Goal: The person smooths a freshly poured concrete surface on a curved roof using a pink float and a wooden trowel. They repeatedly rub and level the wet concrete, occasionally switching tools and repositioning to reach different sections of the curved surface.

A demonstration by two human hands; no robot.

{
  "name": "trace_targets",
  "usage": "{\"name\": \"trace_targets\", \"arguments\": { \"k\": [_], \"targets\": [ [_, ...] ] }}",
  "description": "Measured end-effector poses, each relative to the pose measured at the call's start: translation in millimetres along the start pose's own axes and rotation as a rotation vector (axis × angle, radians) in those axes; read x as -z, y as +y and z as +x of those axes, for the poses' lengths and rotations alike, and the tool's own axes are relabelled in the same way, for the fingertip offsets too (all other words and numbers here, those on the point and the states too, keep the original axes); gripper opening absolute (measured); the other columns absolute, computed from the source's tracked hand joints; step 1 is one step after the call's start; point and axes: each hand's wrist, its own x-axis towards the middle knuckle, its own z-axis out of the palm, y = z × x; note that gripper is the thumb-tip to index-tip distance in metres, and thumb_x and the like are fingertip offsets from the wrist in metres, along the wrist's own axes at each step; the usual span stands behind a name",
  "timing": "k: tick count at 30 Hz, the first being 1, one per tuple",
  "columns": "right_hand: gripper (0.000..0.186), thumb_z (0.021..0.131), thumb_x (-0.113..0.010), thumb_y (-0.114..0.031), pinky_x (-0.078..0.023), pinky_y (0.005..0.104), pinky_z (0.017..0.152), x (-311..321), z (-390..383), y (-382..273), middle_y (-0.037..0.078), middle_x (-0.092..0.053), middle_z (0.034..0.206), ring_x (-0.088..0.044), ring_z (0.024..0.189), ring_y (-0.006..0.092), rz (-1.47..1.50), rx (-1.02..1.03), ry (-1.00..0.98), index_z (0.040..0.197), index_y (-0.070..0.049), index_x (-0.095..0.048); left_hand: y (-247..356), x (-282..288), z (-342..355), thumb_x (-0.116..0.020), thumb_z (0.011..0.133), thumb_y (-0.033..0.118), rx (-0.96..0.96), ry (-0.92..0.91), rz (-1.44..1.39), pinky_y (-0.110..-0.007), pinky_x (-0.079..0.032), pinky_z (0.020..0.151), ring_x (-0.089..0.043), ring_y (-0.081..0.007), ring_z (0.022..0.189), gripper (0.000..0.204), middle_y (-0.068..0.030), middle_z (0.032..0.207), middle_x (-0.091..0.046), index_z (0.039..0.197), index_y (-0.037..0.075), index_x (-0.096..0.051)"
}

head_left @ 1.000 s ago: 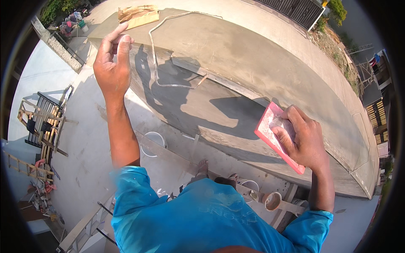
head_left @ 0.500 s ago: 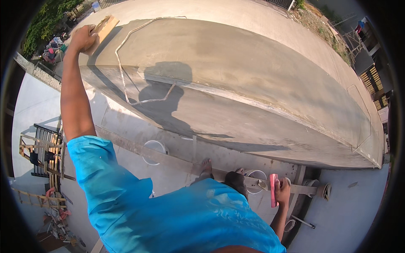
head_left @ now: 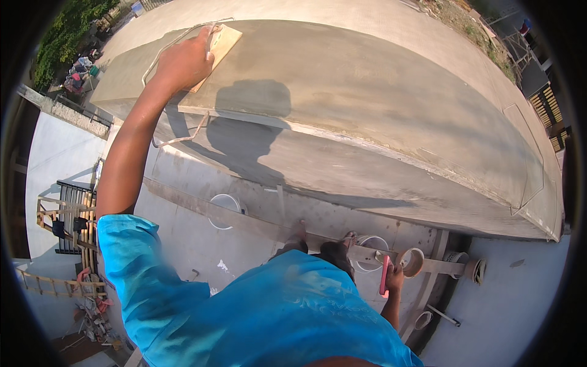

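A flat wooden plastering float (head_left: 225, 46) is gripped in my left hand (head_left: 183, 60), whose fingers are closed round its back. The float rests on the grey plastered top (head_left: 367, 92) of a long ledge, at the far left. A bent rod (head_left: 183, 139) hooks over the ledge beside that hand, partly hidden by it. Along the ledge's front edge runs a pale straight strip (head_left: 342, 140). Low at the right, my right hand (head_left: 395, 280) is closed on a thin red-pink tool (head_left: 384, 275), seen edge-on; its exact kind does not show.
My feet are on a narrow plank (head_left: 177, 197) below the ledge. White buckets (head_left: 225, 211) (head_left: 372, 252) stand below it, and a brown-rimmed round container (head_left: 411, 262) is by my right hand. Wooden ladder-like frames (head_left: 70, 214) stand at left.
My left hand has moved right with the float, from the ledge's far left end to beyond the rod. My right hand has shifted slightly left and down with the red-pink tool.
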Motion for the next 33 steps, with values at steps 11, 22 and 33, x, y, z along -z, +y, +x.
{"name": "trace_targets", "arguments": {
  "k": [11, 22, 33],
  "targets": [
    [0.052, 0.095, -0.058, -0.041, -0.043, 0.0486, 0.064, -14.5, 11.0, 103.4, 0.022, -0.055, 0.066, -0.052, 0.062, 0.0312, 0.127, -0.089, -0.128, 0.07, 0.003, -0.049, 68.8, -15.5, 3.1, -0.044, 0.096, 0.019, -0.003, 0.11, -0.219, -0.047, -0.055, 0.079, -0.067, -0.039, 0.081, 0.04, -0.0104, 0.095, -0.074, 0.127, 0.027, -0.068],
    [0.043, 0.099, -0.055, -0.034, -0.045, 0.0434, 0.064, -5.7, 71.9, 137.6, 0.015, -0.058, 0.067, -0.057, 0.065, 0.0244, 0.119, -0.046, -0.232, 0.078, 0.003, -0.056, 97.9, -0.4, 2.2, -0.051, 0.091, 0.021, 0.122, 0.121, -0.191, -0.05, -0.054, 0.078, -0.068, -0.0394, 0.083, 0.033, -0.0162, 0.094, -0.072, 0.116, 0.022, -0.073],
    [0.051, 0.095, -0.058, -0.043, -0.048, 0.0461, 0.07, -7.3, 86.4, 107.7, 0.022, -0.064, 0.073, -0.064, 0.073, 0.0299, 0.103, -0.094, -0.305, 0.084, 0.007, -0.063, 137.1, 22.7, -33.6, -0.048, 0.094, 0.024, 0.052, 0.162, -0.217, -0.048, -0.054, 0.079, -0.069, -0.0385, 0.088, 0.033, -0.0192, 0.087, -0.071, 0.111, 0.015, -0.074]
  ]
}}
